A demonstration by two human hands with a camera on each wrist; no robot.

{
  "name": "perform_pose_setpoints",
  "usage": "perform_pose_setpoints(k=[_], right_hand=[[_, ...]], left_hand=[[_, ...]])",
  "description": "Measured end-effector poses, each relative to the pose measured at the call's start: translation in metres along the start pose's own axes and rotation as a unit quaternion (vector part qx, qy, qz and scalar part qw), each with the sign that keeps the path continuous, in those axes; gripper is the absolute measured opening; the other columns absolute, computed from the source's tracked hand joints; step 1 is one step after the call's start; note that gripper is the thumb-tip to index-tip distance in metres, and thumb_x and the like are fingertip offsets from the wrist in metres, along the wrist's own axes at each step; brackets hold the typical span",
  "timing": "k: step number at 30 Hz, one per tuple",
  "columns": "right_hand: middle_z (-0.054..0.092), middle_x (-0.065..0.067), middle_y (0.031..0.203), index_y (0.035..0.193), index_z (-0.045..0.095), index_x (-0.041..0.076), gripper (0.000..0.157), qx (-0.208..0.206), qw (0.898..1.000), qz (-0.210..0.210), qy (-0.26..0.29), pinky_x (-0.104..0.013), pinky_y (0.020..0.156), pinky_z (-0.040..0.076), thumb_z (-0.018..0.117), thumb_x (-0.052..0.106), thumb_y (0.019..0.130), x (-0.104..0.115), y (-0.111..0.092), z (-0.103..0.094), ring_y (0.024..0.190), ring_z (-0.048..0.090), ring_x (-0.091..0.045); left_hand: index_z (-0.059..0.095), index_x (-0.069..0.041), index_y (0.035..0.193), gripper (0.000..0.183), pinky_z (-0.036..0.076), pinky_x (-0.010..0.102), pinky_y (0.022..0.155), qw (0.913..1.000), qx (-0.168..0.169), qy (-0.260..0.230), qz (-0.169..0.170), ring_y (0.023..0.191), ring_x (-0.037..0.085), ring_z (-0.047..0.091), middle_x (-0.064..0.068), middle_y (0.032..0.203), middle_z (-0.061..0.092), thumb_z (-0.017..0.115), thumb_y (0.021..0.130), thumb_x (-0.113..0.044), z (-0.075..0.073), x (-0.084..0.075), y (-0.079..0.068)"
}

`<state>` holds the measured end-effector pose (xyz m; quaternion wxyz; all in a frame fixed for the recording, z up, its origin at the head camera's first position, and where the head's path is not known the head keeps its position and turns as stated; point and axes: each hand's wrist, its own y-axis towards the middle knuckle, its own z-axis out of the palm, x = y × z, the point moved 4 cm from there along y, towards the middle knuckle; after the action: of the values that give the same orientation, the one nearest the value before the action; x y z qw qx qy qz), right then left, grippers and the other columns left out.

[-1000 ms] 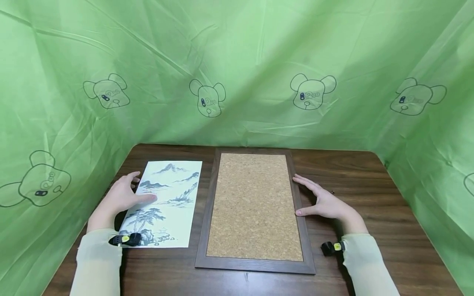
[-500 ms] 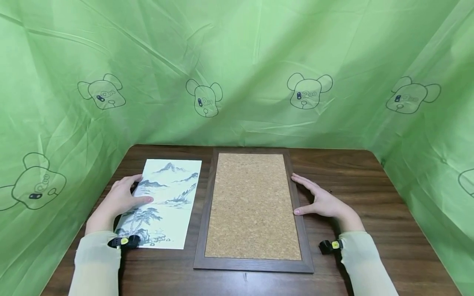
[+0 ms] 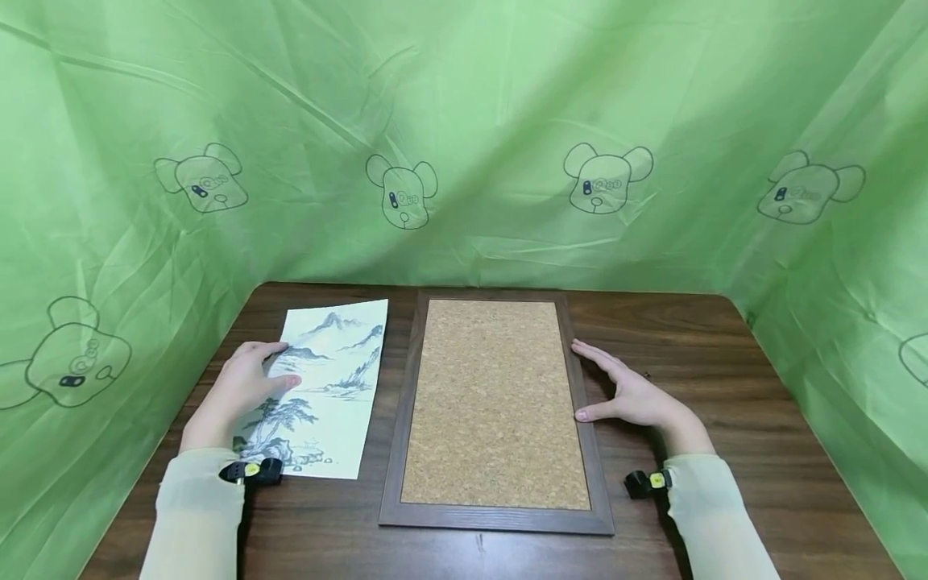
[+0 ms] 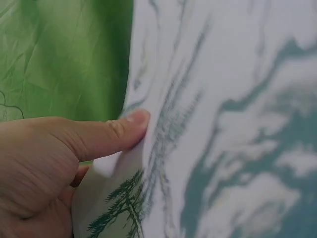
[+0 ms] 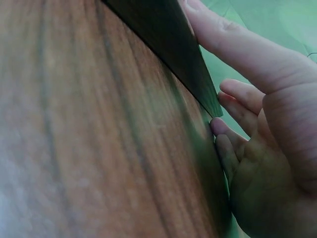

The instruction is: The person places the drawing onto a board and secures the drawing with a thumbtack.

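A white sheet of paper [image 3: 337,387] printed with a blue-grey landscape of mountains and trees lies at the left, its far right corner raised off the table. At its left edge my left hand [image 3: 242,391] pinches it, the thumb on top and the fingers partly hidden; in the left wrist view the paper [image 4: 237,124] bends near the thumb. A brown-framed cork board [image 3: 496,403] lies flat in the middle. My right hand [image 3: 641,399] touches the board's right edge with spread, fairly straight fingers; the right wrist view shows the thumb against the frame [image 5: 171,42].
The brown wood-grain table [image 3: 674,322] carries the board and paper. Green cloth [image 3: 500,121] with bear-head outlines encloses the back and both sides. Black straps with small devices [image 3: 250,471] sit at both wrists.
My left hand has drawn the paper slightly up and bent it, lifting its far right corner. The thumb has shifted towards the paper's left edge. My right hand and the board stay put.
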<state>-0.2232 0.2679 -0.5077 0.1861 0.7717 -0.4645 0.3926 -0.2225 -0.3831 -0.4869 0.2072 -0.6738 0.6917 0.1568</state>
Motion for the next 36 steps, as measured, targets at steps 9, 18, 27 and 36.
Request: perform_pose_setpoints(k=[9,18,27,36], right_hand=[[0.017,-0.008,0.182,0.176,0.025,0.024,0.119,0.001,1.0,-0.003,0.006,-0.076,0.124,0.017,0.098,0.041,0.083,0.001,-0.001,0.0,0.166,0.012,-0.042],[0.017,-0.009,0.182,0.176,0.025,0.023,0.119,0.0,1.0,-0.001,0.001,-0.076,0.124,0.018,0.098,0.04,0.084,0.002,-0.003,-0.001,0.165,0.012,-0.043],[0.017,-0.013,0.182,0.176,0.025,0.02,0.118,-0.003,1.0,-0.006,-0.003,-0.079,0.122,0.018,0.097,0.039,0.084,0.004,-0.002,-0.002,0.165,0.013,-0.046],[0.016,-0.01,0.182,0.176,0.026,0.022,0.117,0.001,1.0,-0.006,0.005,-0.079,0.122,0.017,0.097,0.039,0.084,0.003,-0.001,0.0,0.165,0.012,-0.045]], left_hand=[[0.058,-0.006,0.156,0.06,0.037,0.077,0.111,0.9972,-0.045,-0.058,-0.013,0.145,0.059,0.043,0.037,0.159,0.048,0.079,0.101,-0.02,-0.009,-0.005,-0.001],[0.068,-0.007,0.147,0.043,0.048,0.05,0.094,0.9896,-0.101,-0.102,0.004,0.121,0.037,0.061,0.029,0.147,0.063,0.073,0.107,-0.024,-0.019,-0.006,0.0],[0.069,-0.006,0.145,0.044,0.046,0.037,0.064,0.9834,-0.138,-0.108,-0.047,0.075,0.026,0.054,0.018,0.094,0.061,0.072,0.103,-0.02,-0.034,-0.01,-0.007],[0.066,-0.004,0.147,0.043,0.053,0.044,0.068,0.9806,-0.151,-0.117,-0.043,0.08,0.03,0.065,0.026,0.102,0.067,0.068,0.105,-0.015,-0.035,-0.008,-0.009]])
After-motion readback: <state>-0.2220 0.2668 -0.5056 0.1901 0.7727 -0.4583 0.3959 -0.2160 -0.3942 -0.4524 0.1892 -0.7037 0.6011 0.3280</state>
